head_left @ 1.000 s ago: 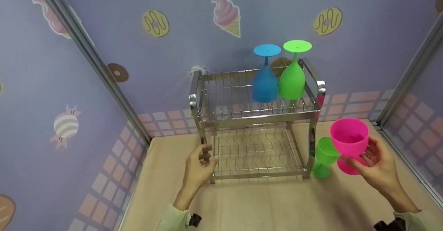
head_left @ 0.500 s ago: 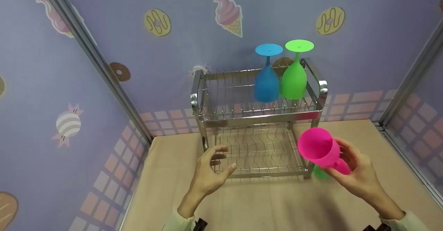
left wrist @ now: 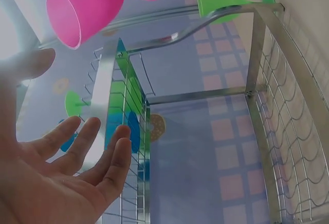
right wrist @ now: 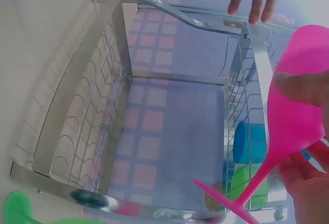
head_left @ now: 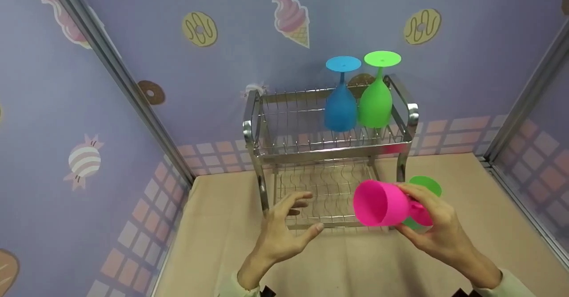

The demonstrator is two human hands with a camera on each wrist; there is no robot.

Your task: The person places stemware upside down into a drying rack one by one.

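Over on the left, the person's left hand hovers above the desk, just in front of the lower tier of the steel dish rack. Its fingers are spread and relaxed, holding nothing, with the palm turned toward the right, as though ready to receive or steady something.

Next comes the rack itself, standing near the back wall on the tan surface. Its lower wire shelf carries nothing that I can see. On the right end of the upper tier, a blue goblet and a green goblet stand side by side, mouths down and feet up, the way cups are set to drain.

Further right, in front of the rack's lower right corner, the pink goblet is in the air, tipped on its side so the open mouth faces the left hand. The right hand grips it around the stem and lower bowl, fingers curled and the thumb pressed against the bowl, a hold that seems suited to turning the cup over.

Behind that hand a second green goblet stands upright on the desk beside the rack's right leg, mostly hidden.
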